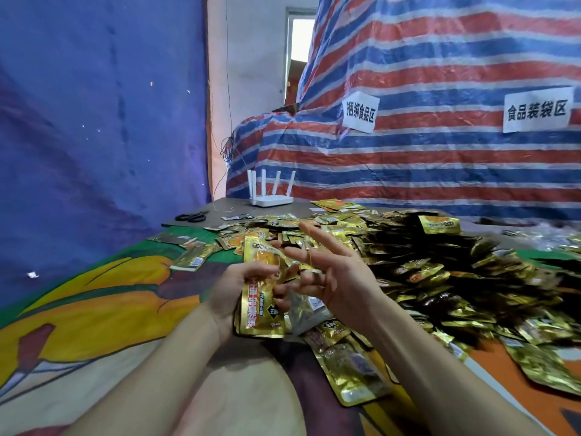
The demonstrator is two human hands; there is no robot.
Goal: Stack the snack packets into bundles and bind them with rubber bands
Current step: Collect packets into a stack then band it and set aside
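Observation:
My left hand (234, 286) grips an upright stack of gold snack packets (262, 297) at the middle of the view, fingers curled round its left edge. My right hand (327, 272) is just right of the stack with fingers spread straight. A thin yellowish rubber band (310, 258) is stretched across those fingers. A large heap of loose gold and dark snack packets (424, 265) covers the surface to the right and behind both hands.
Several loose packets (349, 369) lie near my right forearm. Black scissors (190, 217) and a white router (272, 199) sit at the far edge. A striped tarp (440, 146) with paper signs rises behind; a blue tarp (94, 121) hangs at left.

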